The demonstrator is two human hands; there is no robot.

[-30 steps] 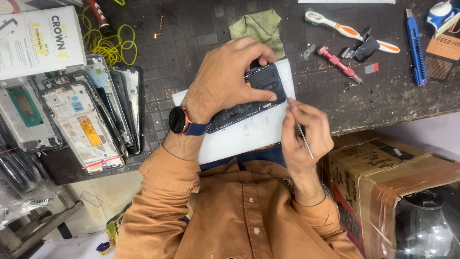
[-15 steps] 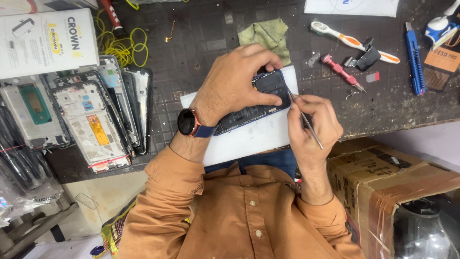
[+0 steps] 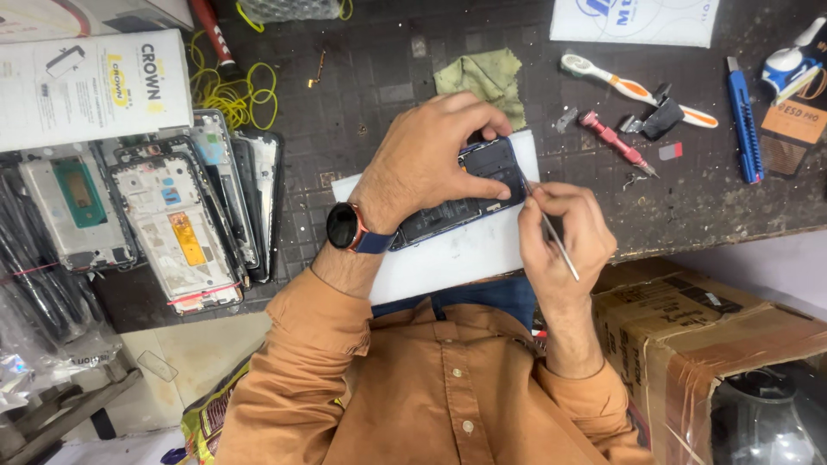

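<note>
An opened phone (image 3: 457, 194) is pinned on a white sheet (image 3: 448, 258) on the dark desk (image 3: 379, 77) by the left hand (image 3: 431, 155), fingers clasped over it. Thin tweezers (image 3: 551, 232) are pinched in the right hand (image 3: 564, 237), their tip set at the phone's right edge.

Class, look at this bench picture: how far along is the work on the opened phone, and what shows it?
Done: the phone lies on a white sheet with its back off, insides showing. In hand: the left hand presses it down while the right hand works thin metal tweezers at its edge. Left: it is not yet closed; the red screwdriver lies unused on the mat.
</note>
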